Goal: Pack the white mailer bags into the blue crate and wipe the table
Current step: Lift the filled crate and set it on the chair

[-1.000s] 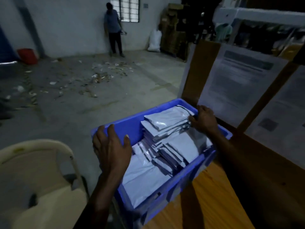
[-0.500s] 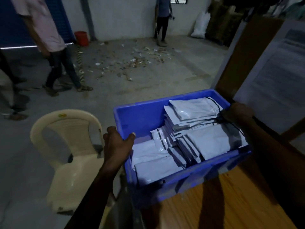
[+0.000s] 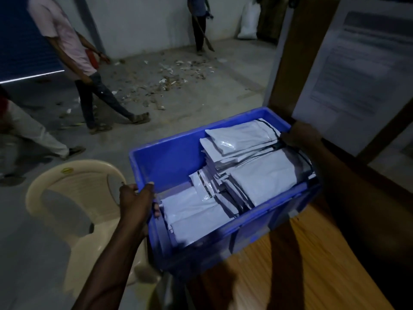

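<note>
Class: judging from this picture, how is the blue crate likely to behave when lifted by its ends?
Probably stiff: the blue crate shows straight walls with the left hand and right hand gripping opposite rims. Likely heavy: mailer bags fill most of it. It may tip toward the right hand, where bags stack higher.

Plastic chair [image 3: 73, 193] just left of crate [image 3: 169, 162].
</note>
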Demonstrator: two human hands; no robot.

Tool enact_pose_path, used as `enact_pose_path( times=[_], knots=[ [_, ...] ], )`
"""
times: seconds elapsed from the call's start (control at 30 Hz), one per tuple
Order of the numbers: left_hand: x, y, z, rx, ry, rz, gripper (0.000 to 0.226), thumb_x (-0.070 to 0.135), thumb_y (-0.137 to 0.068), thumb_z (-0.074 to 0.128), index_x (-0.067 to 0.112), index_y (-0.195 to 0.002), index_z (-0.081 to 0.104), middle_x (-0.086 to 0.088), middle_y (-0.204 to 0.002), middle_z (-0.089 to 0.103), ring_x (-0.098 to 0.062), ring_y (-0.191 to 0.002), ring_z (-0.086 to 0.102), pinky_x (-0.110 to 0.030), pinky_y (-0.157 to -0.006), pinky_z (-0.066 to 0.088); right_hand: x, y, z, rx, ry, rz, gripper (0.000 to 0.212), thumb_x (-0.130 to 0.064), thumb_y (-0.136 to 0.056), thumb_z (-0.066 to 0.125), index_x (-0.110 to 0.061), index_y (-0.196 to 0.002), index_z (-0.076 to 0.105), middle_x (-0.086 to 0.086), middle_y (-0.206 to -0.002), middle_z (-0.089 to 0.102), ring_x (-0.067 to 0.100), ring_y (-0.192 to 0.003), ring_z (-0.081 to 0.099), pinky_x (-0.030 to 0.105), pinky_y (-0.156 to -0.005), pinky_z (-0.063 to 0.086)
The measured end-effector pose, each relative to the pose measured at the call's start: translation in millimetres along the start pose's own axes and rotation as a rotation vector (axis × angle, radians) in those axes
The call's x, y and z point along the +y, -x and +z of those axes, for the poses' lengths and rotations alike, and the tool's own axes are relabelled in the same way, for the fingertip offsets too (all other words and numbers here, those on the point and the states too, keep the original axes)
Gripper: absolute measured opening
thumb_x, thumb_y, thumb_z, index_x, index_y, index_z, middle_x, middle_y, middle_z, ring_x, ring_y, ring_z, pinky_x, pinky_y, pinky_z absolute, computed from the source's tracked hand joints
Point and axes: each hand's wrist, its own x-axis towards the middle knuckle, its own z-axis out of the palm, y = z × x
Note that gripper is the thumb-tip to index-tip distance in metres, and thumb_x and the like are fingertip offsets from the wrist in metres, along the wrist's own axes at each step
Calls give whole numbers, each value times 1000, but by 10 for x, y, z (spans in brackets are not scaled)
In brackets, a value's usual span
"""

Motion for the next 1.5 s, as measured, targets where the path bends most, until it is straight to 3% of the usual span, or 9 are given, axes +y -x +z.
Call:
enact_pose_path(
  times=[0.1, 0.23, 0.33, 0.5, 0.6, 0.7, 0.83, 1.2, 1.5],
  knots=[
    [17, -51, -13, -3, 1, 7, 39, 15, -102, 59, -14, -123, 46, -18, -73, 51, -17, -32, 41, -24, -33, 34, -3, -1, -39, -20, 6, 9, 47, -35, -90, 68, -3, -124, 64, 23, -122, 67, 40, -111, 65, 44, -92, 51],
    [104, -152, -118, -14, 4, 20, 16, 12, -100, 62, 1, -105, 52, -18, -72, 50, -14, -32, 41, -22, -34, 34, -22, 14, -38, -38, -21, 24, 52, -41, -89, 70, -4, -125, 63, 22, -123, 65, 39, -111, 63, 42, -90, 50],
    [170, -230, -252, -28, -2, 28, 14, 11, -100, 61, 1, -95, 54, -15, -66, 50, -13, -32, 39, -21, -34, 33, -101, 55, 11, -75, -44, 23, 56, -41, -89, 70, 0, -126, 62, 25, -123, 65, 40, -111, 63, 41, -90, 50],
    [363, -308, -613, -27, 4, 32, 13, 13, -103, 58, 2, -98, 55, -14, -70, 53, -15, -36, 41, -22, -35, 34, -437, 212, 52, -129, -93, 22, 56, -37, -93, 71, 7, -127, 60, 29, -130, 61, 43, -115, 60, 42, -88, 47],
    [482, -389, -963, -4, -7, 50, 16, 15, -104, 57, 2, -94, 56, -13, -68, 56, -16, -37, 42, -23, -34, 36, -660, 312, 103, -163, -147, 25, 46, -32, -92, 73, 8, -113, 65, 29, -124, 61, 41, -107, 60, 37, -77, 41],
    [558, -448, -1366, 1, -20, 50, 18, 17, -104, 56, 1, -96, 57, -11, -67, 56, -17, -39, 43, -24, -35, 36, -917, 454, 67, -185, -243, 1, 38, -32, -90, 76, 3, -85, 61, 24, -111, 61, 32, -91, 52, 41, -78, 42],
    [710, -411, -1879, 42, -23, 75, 30, 17, -106, 52, 3, -79, 55, -14, -64, 47, -16, -37, 40, -21, -34, 34, -1370, 637, -47, -206, -243, -98, 46, -41, -90, 73, 4, -89, 62, 22, -99, 61, 33, -82, 54, 38, -72, 41],
    [882, -607, -3321, 90, 1, 62, 26, 17, -106, 47, 1, -87, 55, -14, -68, 45, -14, -36, 40, -19, -33, 34, -2634, 1255, 180, -215, -445, -205, 46, -40, -89, 73, 4, -96, 64, 23, -98, 61, 32, -82, 56, 36, -70, 39],
    [672, -1189, -4534, 163, -80, -23, 30, 19, -106, 47, 3, -81, 54, -13, -65, 42, -15, -32, 39, -20, -31, 33, -3710, 1738, 889, -230, -482, -240, 43, -40, -91, 71, -4, -72, 58, 16, -77, 59, 30, -77, 56, 33, -67, 37]
  ],
)
